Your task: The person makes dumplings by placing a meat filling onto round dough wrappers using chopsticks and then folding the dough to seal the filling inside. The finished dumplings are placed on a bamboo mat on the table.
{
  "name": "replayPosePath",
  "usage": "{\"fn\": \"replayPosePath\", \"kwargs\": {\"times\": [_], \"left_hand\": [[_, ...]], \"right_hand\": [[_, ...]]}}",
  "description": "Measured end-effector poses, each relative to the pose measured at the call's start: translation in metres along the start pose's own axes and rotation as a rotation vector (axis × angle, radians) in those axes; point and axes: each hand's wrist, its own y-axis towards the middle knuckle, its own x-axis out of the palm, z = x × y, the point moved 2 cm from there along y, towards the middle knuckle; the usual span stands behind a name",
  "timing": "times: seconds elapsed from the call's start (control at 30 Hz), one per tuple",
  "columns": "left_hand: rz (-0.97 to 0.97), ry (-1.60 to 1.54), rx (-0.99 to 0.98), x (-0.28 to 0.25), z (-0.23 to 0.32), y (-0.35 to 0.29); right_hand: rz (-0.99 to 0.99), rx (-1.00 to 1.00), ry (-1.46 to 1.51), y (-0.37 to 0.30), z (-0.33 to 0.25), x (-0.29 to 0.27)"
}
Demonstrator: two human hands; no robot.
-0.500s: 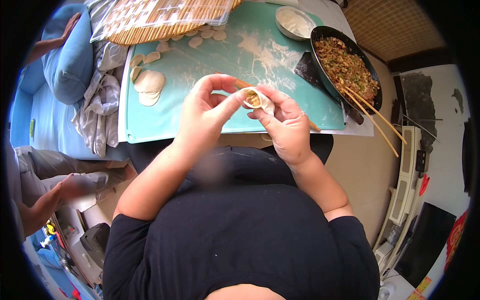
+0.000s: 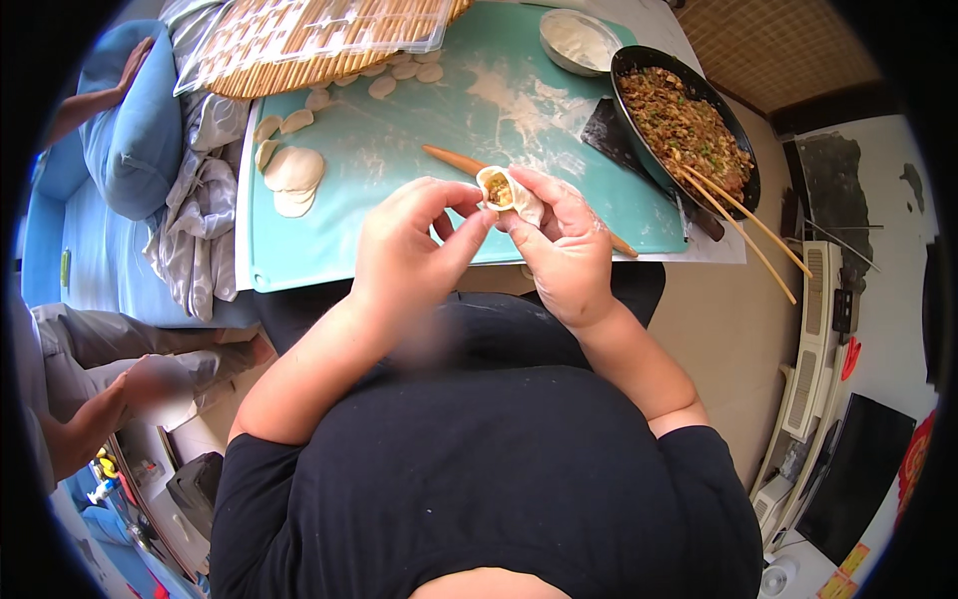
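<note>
A partly folded dumpling (image 2: 502,192) is held up over the near edge of the teal mat (image 2: 399,130), its filling showing at the open side. My right hand (image 2: 569,255) grips it from the right, thumb below and fingers along its back. At its lower left edge, the thumb and fingers of my left hand (image 2: 404,245) close together in a pinch on the dough. Behind both hands lies a wooden rolling pin (image 2: 451,158), its middle hidden by them. Round dough wrappers (image 2: 295,170) are stacked at the mat's left, partly overlapping.
A black pan of filling (image 2: 684,130) stands at right, with chopsticks (image 2: 743,232) jutting over the table edge. Behind it sits a bowl of flour (image 2: 579,42). Flattened dough pieces (image 2: 382,88) lie near a woven tray (image 2: 329,50). Another person's hand rests on a blue cushion (image 2: 130,130).
My left hand has moved from the dumpling's upper left down to its lower left edge, uncovering the rolling pin's left end. The dumpling has turned slightly and shows more filling.
</note>
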Motion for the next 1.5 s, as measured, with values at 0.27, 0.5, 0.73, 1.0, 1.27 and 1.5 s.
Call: {"fn": "replayPosePath", "kwargs": {"times": [0.27, 0.5, 0.73, 1.0, 1.27, 1.5], "left_hand": [[0.108, 0.437, 0.401, -0.003, 0.012, 0.003], [0.085, 0.434, 0.511, -0.006, 0.017, 0.004], [0.048, 0.113, 0.311, -0.009, -0.001, 0.001], [-0.213, -0.482, -0.221, -0.017, -0.010, 0.012], [-0.131, -0.569, -0.267, -0.012, -0.012, 0.009], [0.005, -0.067, 0.025, -0.005, 0.002, 0.001]], "right_hand": [[0.020, 0.013, -0.026, -0.002, -0.005, 0.005], [-0.026, 0.004, -0.231, -0.005, -0.003, -0.001], [-0.013, 0.019, 0.076, -0.006, -0.004, -0.001], [-0.071, 0.117, 0.217, -0.004, -0.011, 0.000], [-0.084, 0.179, 0.171, -0.004, -0.008, 0.002], [-0.022, 0.143, 0.200, -0.003, -0.006, 0.002]]}}
